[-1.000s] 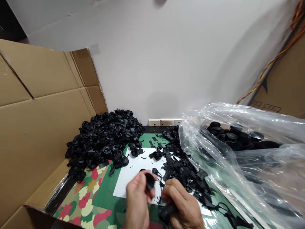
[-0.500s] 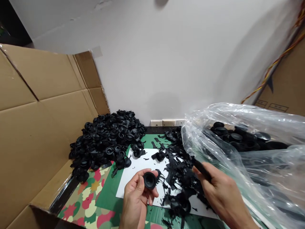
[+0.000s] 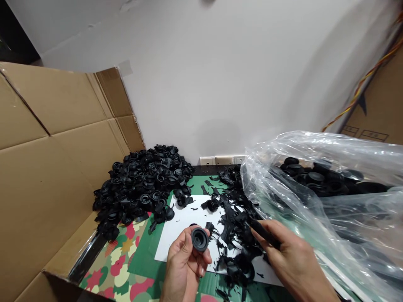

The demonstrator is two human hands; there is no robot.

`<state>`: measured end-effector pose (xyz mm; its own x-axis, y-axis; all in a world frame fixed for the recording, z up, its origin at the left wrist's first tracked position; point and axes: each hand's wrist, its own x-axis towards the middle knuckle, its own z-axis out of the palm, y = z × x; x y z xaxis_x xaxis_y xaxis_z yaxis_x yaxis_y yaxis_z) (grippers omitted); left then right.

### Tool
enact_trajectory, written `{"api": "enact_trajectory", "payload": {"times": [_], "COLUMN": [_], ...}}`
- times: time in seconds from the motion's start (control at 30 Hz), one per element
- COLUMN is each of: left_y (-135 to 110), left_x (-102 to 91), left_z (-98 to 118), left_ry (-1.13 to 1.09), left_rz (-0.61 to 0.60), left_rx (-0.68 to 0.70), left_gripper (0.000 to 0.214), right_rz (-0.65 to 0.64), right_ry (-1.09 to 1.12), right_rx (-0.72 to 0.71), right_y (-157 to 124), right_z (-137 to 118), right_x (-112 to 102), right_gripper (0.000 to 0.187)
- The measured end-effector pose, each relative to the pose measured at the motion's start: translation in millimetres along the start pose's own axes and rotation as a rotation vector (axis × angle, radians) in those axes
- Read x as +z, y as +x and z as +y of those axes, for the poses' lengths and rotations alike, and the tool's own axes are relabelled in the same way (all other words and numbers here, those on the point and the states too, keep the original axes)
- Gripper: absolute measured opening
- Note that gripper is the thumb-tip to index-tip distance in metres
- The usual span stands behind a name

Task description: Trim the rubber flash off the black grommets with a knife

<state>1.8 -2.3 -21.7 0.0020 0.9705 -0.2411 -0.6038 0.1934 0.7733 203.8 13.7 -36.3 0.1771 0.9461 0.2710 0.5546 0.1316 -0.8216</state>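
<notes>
My left hand [image 3: 184, 264] holds a small round black rubber part [image 3: 199, 239] between thumb and fingers, its open end turned up toward me. My right hand [image 3: 289, 260] is closed round a slim black tool [image 3: 263, 233], whose tip points left into a heap of black rubber scraps [image 3: 236, 226]. Both hands hover over a white sheet [image 3: 184, 220] lying on a green mat [image 3: 141, 258].
A large pile of black rubber parts [image 3: 141, 184] lies at the back left against a cardboard box wall [image 3: 53, 167]. A clear plastic bag [image 3: 315, 197] with more black parts fills the right side. A white wall stands behind, with sockets [image 3: 222, 160].
My hands have parted: the right hand moved right from the left one and now shows the black tool. My left hand turned the rubber part open end up.
</notes>
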Motion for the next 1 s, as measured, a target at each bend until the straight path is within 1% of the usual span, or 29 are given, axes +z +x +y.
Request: {"api": "enact_trajectory", "payload": {"times": [0.13,0.23,0.27,0.33,0.4,0.43,0.5,0.6,0.77,0.83,0.9,0.97,1.0], "left_y": [2,2,1,1,0,0,0,1,4,3,0,-4,-6], "left_x": [-0.5,-0.2,-0.2,-0.5,-1.2,-1.6,-2.3,-2.7,-2.3,-1.4,0.4,2.7,3.8], "left_z": [-3,-5,-6,-8,-9,-9,-9,-9,-11,-11,-10,-8,-7], "left_ry": [0.041,0.039,0.035,0.023,0.013,0.008,-0.002,0.005,0.176,0.234,0.275,0.291,0.280], "left_rz": [-0.022,0.006,0.020,0.035,0.015,-0.002,-0.028,-0.025,0.098,0.114,0.105,0.086,0.071], "left_rx": [0.008,0.019,0.016,0.004,0.001,0.004,0.009,0.019,0.059,0.091,0.128,0.140,0.134], "left_gripper": [0.033,0.032,0.031,0.030,0.029,0.029,0.029,0.035,0.039,0.041,0.042,0.044,0.044], "right_rz": [-0.112,-0.218,-0.256,-0.378,-0.472,-0.495,-0.501,-0.513,-0.580,-0.599,-0.556,-0.441,-0.382], "right_ry": [0.151,0.293,0.352,0.450,0.455,0.426,0.333,0.192,-0.075,-0.178,-0.283,-0.344,-0.318], "right_rx": [0.115,0.175,0.186,0.202,0.179,0.160,0.112,0.067,-0.047,-0.076,-0.085,-0.058,-0.027], "right_y": [-5,-11,-13,-15,-16,-16,-15,-12,-9,-6,-3,1,3], "right_z": [-11,-32,-40,-55,-67,-71,-76,-79,-87,-87,-82,-71,-65], "right_x": [5,12,15,20,25,27,30,31,27,27,28,27,25], "right_gripper": [0.028,0.029,0.028,0.028,0.026,0.024,0.020,0.014,0.012,0.010,0.013,0.015,0.014]}}
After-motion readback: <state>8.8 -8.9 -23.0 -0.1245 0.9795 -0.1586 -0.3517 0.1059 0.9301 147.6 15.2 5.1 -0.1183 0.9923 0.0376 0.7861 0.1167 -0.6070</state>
